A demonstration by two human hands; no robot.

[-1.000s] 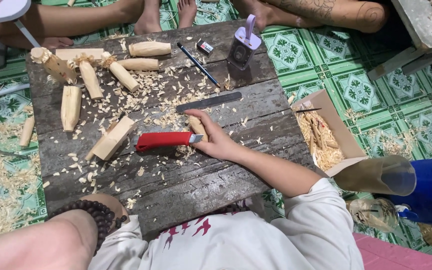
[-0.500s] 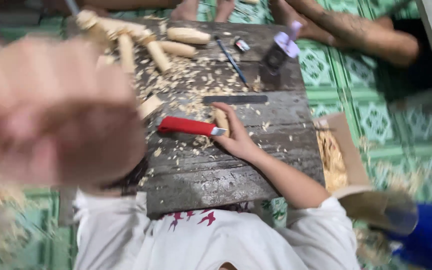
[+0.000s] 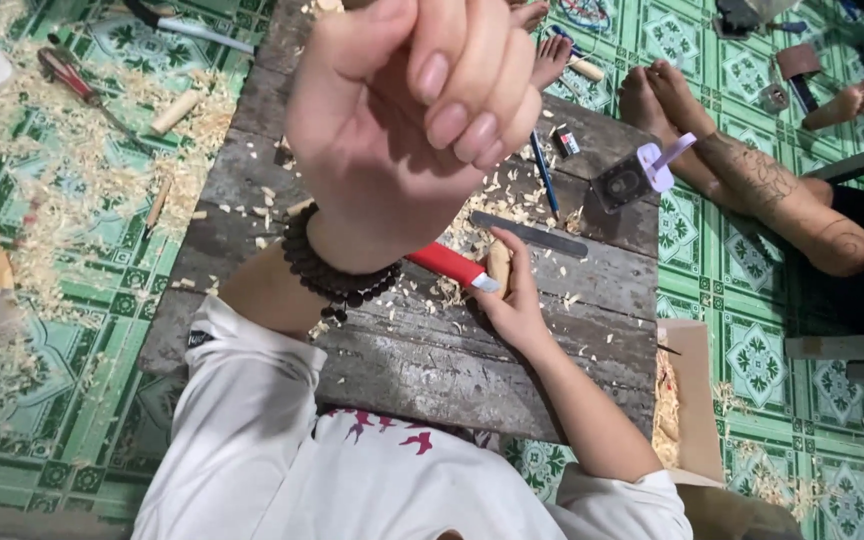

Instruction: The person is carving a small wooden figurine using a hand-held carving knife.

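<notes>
Left hand (image 3: 412, 120) raised in a closed fist, board's (image 3: 432, 370) far half blocked, right hand (image 3: 512, 300) closed on wooden piece (image 3: 499, 268) beside red-handled knife (image 3: 447, 265), metal file (image 3: 527, 233) nearby

The surface (image 3: 512, 350) is rough, weathered grey wood strewn with pale shavings (image 3: 512, 205). The knife (image 3: 449, 264) has a glossy red plastic handle, and the flat file (image 3: 529, 233) looks like dull grey metal. The bracelet (image 3: 337, 283) is dark matt beads; the floor (image 3: 72, 330) is glossy patterned green.
</notes>
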